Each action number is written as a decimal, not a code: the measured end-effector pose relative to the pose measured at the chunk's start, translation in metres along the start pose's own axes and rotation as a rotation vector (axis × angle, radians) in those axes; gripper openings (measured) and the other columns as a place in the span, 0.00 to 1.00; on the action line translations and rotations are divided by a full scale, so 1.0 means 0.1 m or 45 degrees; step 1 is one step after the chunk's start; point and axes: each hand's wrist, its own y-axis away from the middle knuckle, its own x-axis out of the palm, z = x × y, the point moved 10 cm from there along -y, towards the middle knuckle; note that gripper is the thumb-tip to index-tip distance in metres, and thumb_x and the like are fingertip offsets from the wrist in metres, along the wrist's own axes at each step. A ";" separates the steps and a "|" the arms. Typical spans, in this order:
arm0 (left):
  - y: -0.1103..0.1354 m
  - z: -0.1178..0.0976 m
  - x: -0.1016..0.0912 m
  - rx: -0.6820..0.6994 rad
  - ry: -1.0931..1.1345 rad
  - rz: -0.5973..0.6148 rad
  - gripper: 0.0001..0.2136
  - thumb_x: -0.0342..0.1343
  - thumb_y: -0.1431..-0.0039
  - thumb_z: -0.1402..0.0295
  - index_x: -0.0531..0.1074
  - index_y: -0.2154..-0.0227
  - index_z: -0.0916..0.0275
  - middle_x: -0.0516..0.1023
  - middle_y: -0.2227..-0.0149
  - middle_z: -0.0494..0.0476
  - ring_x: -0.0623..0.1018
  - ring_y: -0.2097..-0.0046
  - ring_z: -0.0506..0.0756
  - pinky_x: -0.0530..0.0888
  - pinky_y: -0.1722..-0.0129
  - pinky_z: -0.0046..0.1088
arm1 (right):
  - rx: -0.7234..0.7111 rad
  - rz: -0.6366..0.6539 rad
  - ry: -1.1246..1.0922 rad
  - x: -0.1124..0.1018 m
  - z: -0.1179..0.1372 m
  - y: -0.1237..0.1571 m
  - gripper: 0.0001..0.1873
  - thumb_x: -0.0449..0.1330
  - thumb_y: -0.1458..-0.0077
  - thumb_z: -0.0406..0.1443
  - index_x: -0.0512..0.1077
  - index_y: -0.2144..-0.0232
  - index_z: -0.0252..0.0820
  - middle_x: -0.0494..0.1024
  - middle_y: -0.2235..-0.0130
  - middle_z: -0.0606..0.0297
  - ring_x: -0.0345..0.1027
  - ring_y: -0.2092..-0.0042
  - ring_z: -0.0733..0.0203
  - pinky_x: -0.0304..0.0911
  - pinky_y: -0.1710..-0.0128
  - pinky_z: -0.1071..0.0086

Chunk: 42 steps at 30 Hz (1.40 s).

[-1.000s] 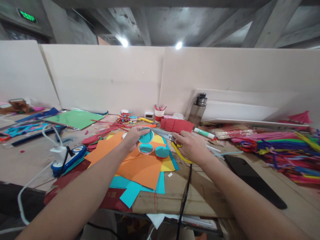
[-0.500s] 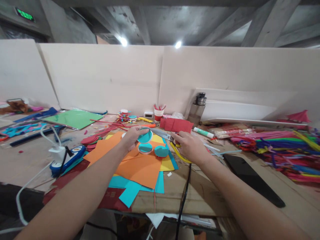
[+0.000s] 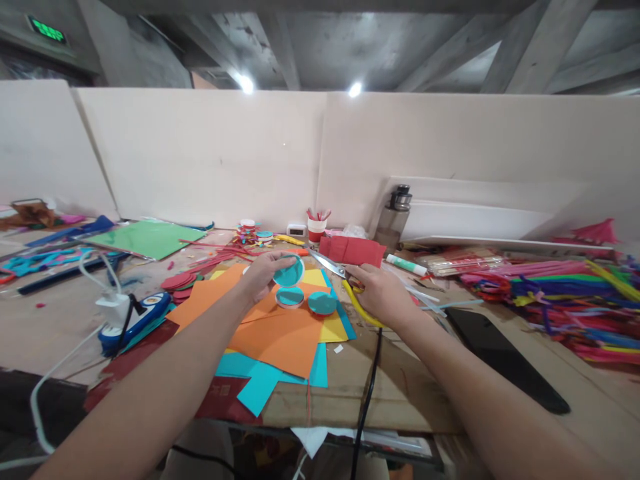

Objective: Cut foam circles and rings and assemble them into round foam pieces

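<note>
My left hand (image 3: 262, 275) pinches a round teal paper disc with a white rim (image 3: 290, 272), held up over the paper stack. My right hand (image 3: 376, 288) grips yellow-handled scissors (image 3: 356, 303), whose blades (image 3: 327, 264) point up and left, a little apart from the disc. Below the held disc, a second teal disc with a white edge (image 3: 290, 297) lies on the orange sheet (image 3: 285, 340). Another teal disc (image 3: 323, 303) rests to its right, across the orange and yellow paper. Teal sheets (image 3: 260, 393) stick out beneath the stack.
A black phone-like slab (image 3: 505, 360) lies at right, near bundled coloured pipe cleaners (image 3: 560, 293). A glue stick (image 3: 406, 265), red folded paper (image 3: 352, 251) and a bottle (image 3: 394, 220) stand or lie behind. A blue power strip (image 3: 135, 320) sits at left. A black cable (image 3: 370, 400) crosses the front edge.
The scissor blades have moved away from the held disc and tilted upward, and they now stand slightly apart from it. My left hand still holds the disc in nearly the same place.
</note>
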 end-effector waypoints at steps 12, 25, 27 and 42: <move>0.17 0.11 0.41 -0.033 -0.301 0.203 0.13 0.65 0.56 0.60 0.77 0.71 0.65 0.76 0.75 0.55 0.72 0.76 0.49 0.66 0.75 0.24 | 0.447 -0.095 -1.567 0.16 -0.12 0.04 0.28 0.66 0.57 0.46 0.65 0.55 0.43 0.71 0.72 0.71 0.60 0.78 0.69 0.59 0.80 0.73; 0.27 0.21 0.62 -0.053 -0.422 0.326 0.13 0.64 0.55 0.60 0.76 0.72 0.67 0.75 0.75 0.52 0.70 0.74 0.47 0.66 0.73 0.22 | 0.274 -0.143 -1.450 0.17 0.13 -0.05 0.24 0.65 0.55 0.40 0.69 0.54 0.41 0.74 0.69 0.65 0.68 0.68 0.63 0.64 0.69 0.70; 0.25 0.23 0.62 -0.072 -0.416 0.322 0.14 0.66 0.57 0.61 0.77 0.72 0.67 0.76 0.74 0.54 0.71 0.73 0.48 0.66 0.73 0.22 | 0.341 -0.233 -1.451 0.13 0.07 -0.09 0.22 0.64 0.55 0.41 0.69 0.56 0.41 0.73 0.71 0.67 0.67 0.71 0.64 0.63 0.72 0.72; 0.16 0.02 0.23 0.212 0.086 -0.191 0.24 0.69 0.61 0.63 0.63 0.63 0.62 0.74 0.68 0.50 0.75 0.70 0.49 0.74 0.75 0.25 | 0.639 -0.136 -1.936 0.37 0.16 0.02 0.30 0.71 0.65 0.46 0.62 0.62 0.45 0.67 0.75 0.77 0.61 0.82 0.71 0.63 0.84 0.73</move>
